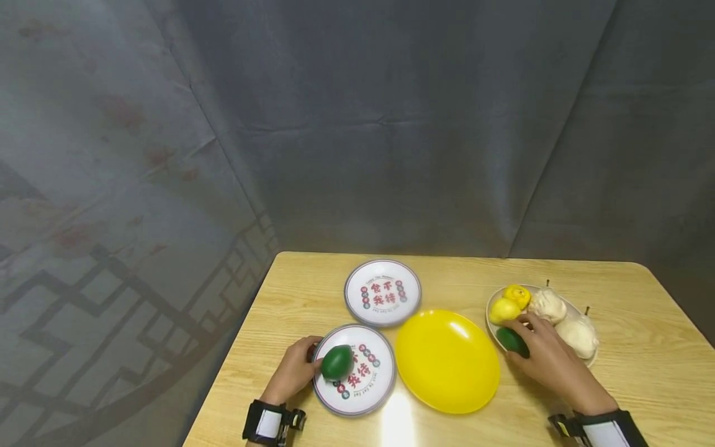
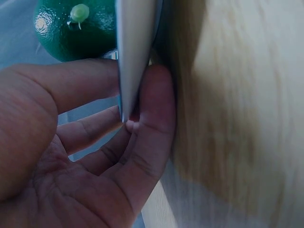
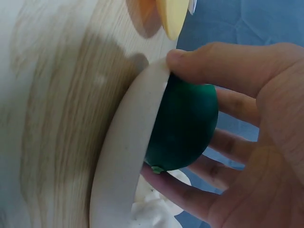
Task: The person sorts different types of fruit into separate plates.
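My left hand (image 1: 295, 369) pinches the rim of the near white plate (image 1: 373, 397), which has red and blue lettering. In the left wrist view the thumb is on the plate's upper face and a finger is under its rim. On that plate lies a green lime (image 1: 337, 363), close to the thumb. At the right, my right hand (image 1: 540, 355) holds a second green lime (image 3: 185, 128) inside a cream dish (image 3: 124, 152). Its thumb is at the dish's rim, and its fingers curve round the lime's far side.
A lemon (image 1: 504, 310), a lumpy yellow fruit (image 1: 517, 294) and two cream-coloured pieces with dark stems, one a pale lump (image 1: 578, 335), share the cream dish. A yellow plate (image 1: 447, 363) stands between the hands. Behind the near plate is another lettered plate (image 1: 383, 293).
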A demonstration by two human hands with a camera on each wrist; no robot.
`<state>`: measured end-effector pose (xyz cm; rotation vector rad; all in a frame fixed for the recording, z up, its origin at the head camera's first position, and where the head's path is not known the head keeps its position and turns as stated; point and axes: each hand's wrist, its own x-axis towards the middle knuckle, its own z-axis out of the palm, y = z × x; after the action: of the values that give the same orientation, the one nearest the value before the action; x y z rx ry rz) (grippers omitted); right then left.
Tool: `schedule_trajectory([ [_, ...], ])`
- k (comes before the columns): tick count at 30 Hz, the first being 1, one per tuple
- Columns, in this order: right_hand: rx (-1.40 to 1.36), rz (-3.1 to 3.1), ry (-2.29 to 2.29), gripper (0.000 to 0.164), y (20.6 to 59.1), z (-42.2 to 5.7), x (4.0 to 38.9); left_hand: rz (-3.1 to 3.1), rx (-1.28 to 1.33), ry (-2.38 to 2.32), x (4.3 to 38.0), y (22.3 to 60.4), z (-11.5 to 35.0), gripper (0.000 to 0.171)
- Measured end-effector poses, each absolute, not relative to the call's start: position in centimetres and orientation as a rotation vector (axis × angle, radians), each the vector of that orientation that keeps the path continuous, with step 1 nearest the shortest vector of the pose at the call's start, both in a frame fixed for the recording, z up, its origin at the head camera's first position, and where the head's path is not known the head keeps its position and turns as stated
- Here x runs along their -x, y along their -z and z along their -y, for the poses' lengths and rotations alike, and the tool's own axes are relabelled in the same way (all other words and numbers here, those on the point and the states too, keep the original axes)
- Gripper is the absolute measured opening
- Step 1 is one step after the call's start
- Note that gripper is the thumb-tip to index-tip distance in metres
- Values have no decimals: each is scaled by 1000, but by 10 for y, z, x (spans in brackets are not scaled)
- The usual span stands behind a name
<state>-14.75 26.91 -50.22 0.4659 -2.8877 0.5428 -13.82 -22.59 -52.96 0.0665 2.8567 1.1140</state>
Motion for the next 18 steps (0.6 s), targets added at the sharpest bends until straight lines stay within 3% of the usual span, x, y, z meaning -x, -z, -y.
schedule_trajectory([
  [10, -537, 2802, -577, 54, 478, -255, 150, -2848, -74, -1125, 138, 531, 226, 45],
  [18, -964, 2563, -647, 56, 462, -168, 150, -2850, -108, -1131, 137, 533, 227, 45],
])
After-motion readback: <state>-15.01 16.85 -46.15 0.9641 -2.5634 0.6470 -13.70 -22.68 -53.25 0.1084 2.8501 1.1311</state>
